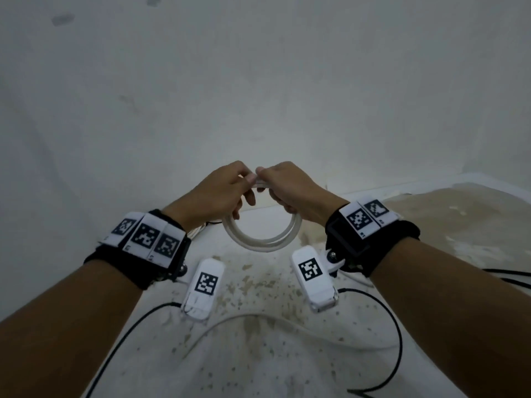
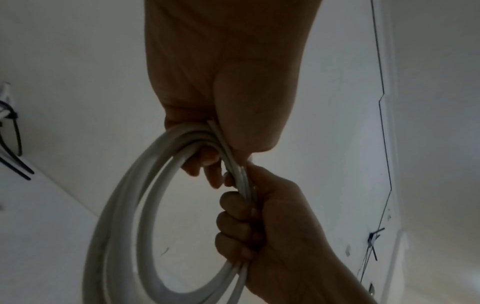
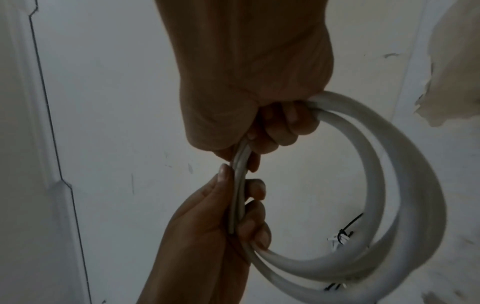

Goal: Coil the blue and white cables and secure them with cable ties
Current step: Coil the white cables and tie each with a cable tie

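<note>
White cable (image 1: pixel 260 239) coil in both hands above stained table (image 1: pixel 258 354)

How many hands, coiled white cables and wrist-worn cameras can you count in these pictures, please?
hands: 2, the left hand and the right hand
white cable coil: 1, gripped by both hands
wrist cameras: 2, the left wrist camera and the right wrist camera
total: 5
</note>
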Available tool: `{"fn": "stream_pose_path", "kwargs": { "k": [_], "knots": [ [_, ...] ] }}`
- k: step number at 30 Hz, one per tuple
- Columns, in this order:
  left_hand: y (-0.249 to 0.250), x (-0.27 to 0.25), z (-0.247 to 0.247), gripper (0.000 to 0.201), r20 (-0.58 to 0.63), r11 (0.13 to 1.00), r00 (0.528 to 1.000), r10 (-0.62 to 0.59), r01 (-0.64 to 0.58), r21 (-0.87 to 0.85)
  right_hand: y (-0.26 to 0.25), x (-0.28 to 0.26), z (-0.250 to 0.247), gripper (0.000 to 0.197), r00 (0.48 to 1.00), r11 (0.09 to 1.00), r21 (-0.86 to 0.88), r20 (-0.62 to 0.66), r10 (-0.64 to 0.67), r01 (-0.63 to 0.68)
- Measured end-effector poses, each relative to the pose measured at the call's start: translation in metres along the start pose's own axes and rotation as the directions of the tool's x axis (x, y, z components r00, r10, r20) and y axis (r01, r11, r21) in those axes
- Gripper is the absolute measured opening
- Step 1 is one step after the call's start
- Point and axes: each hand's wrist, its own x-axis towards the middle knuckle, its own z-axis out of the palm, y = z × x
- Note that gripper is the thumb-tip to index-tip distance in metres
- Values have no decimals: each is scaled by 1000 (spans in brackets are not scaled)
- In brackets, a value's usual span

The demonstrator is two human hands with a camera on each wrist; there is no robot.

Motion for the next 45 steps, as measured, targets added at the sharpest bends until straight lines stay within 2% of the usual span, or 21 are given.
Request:
{"fn": "stream_pose_path", "kwargs": {
  "k": [4, 8, 14, 16, 20, 23, 27, 29, 31, 33, 35, 37, 38, 40, 45],
  "knots": [
    [0, -6, 10, 21, 46, 999, 998, 44, -43, -8, 5, -4, -4, 22, 1000, 996, -90, -21, 15, -16],
    [0, -10, 26, 16, 12, 995, 994, 104, -104, 4, 13, -9, -6, 21, 1000, 986, -166, -20, -15, 12],
    [5, -5, 55, 14, -147, 983, 975, 169, -156, 97, 19, -28, -21, 19, 998, 996, -67, -44, 50, -53],
    [14, -6, 68, 15, -157, 984, 974, 161, -146, 103, 24, -38, -31, 19, 994, 995, -40, -61, 89, -91],
    [34, -10, 98, 16, -195, 990, 970, 143, -138, 35, 34, -55, -53, 18, 990, 991, -37, -73, 122, -125],
    [50, -9, 121, 14, -188, 992, 978, 95, -109, -63, 42, -72, -76, 14, 979, 982, 69, -95, 181, -175],
    [70, -10, 151, 17, -134, 986, 984, 115, -130, -108, 60, -99, -107, 20, 973, 971, 100, -64, 222, -215],
    [79, -13, 168, 18, -92, 983, 989, 119, -130, -131, 69, -116, -122, 34, 969, 967, 107, -59, 240, -233],
    [85, -16, 183, 18, -67, 983, 991, 115, -123, -134, 83, -126, -141, 47, 953, 963, 0, -142, 269, -271],
    [88, -21, 195, 19, -47, 985, 994, 102, -108, -137, 98, -135, -164, 40, 924, 896, -279, -270, 272, -345],
    [89, -24, 204, 19, -34, 985, 995, 92, -96, -140, 106, -147, -186, 28, 909, 705, -580, -324, 261, -409],
    [90, -27, 210, 18, -29, 986, 996, 79, -83, -145, 110, -163, -197, 27, 887, 505, -730, -355, 296, -461],
    [90, -29, 212, 18, -29, 986, 997, 70, -73, -149, 114, -169, -199, 30, 875, 440, -761, -365, 317, -477],
    [92, -32, 214, 18, -28, 986, 998, 56, -60, -157, 120, -177, -197, 36, 863, 370, -794, -360, 353, -482],
    [94, -33, 212, 17, -37, 986, 998, 52, -57, -154, 135, -180, -191, 36, 861, 344, -804, -371, 348, -485]
  ]
}}
